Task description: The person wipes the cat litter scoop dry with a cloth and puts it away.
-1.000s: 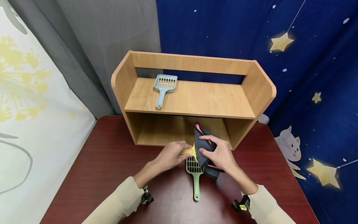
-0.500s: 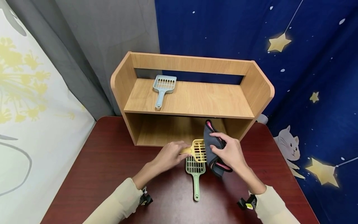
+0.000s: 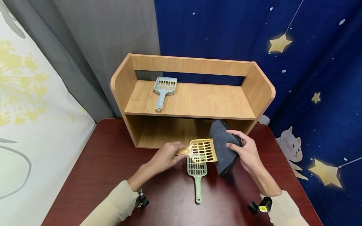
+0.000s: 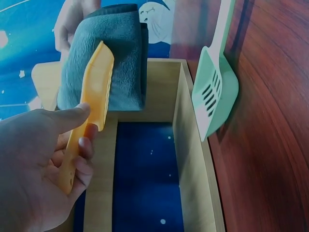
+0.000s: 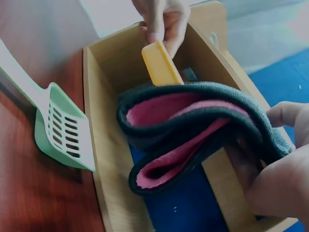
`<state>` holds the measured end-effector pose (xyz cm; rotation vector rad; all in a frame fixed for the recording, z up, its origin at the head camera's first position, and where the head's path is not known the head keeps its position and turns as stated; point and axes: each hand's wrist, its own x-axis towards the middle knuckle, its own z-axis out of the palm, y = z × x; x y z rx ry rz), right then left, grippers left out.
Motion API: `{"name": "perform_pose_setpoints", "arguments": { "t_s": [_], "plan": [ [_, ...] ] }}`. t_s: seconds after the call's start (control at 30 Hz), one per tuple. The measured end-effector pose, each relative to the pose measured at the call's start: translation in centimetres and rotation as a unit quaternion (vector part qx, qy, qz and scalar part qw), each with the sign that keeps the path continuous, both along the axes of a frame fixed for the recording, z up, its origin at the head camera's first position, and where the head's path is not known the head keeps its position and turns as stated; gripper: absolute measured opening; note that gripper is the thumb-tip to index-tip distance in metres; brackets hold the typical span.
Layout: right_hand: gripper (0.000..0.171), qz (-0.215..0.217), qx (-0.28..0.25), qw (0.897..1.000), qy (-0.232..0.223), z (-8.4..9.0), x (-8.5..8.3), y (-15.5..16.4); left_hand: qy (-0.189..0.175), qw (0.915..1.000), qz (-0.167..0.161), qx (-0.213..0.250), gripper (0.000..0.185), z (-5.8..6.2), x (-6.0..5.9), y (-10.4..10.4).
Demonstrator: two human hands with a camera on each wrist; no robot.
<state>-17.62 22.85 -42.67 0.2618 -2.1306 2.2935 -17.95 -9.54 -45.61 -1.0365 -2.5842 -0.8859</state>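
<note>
while the left hand (image 3: 165,156) grips the handle of a yellow scoop (image 3: 201,151), fingers and thumb curled round it, the slotted head of that scoop sticks out toward the right hand and is raised off the table. the right hand (image 3: 246,150) grasps a folded grey cloth (image 3: 223,144), thumb on the near face and fingers wrapped over its far edge. the cloth hangs just beside the yellow scoop's head, at its right edge; from the head view i cannot tell whether they touch. the right wrist view shows the cloth's pink inner side (image 5: 186,130) folded in on itself, with the yellow scoop (image 5: 161,65) just beyond it. the left wrist view shows the yellow scoop (image 4: 89,108) edge-on in front of the grey cloth (image 4: 108,55).

beneath and between the two hands a green scoop (image 3: 197,174) lies flat on the dark red table (image 3: 93,166), its slotted head under the yellow scoop's head and its handle pointing back toward the person. just beyond both hands stands a wooden shelf unit (image 3: 124,84), its lower compartment opening toward the hands. on the upper shelf, well beyond the left hand, lies a pale blue scoop (image 3: 163,90), handle toward the person. both forearms wear cream sleeves (image 3: 114,208).
</note>
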Motion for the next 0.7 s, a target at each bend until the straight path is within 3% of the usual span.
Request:
{"name": "perform_pose_setpoints", "arguments": {
  "t_s": [0.17,0.5,0.7],
  "plan": [
    [0.054,0.032,-0.108,0.993,-0.027,-0.7,0.1,0.6,-0.010,0.9995,-0.011,0.027,0.029,0.1,0.0,-0.8],
    [0.055,0.052,-0.227,0.971,-0.046,-2.3,0.3,-0.2,-0.006,0.9955,-0.018,0.093,0.032,0.3,0.1,-0.9],
    [0.056,0.038,-0.278,0.958,-0.066,-3.3,0.4,-2.0,-0.017,0.9931,-0.011,0.116,0.032,0.0,0.2,-0.4]
  ]
}}
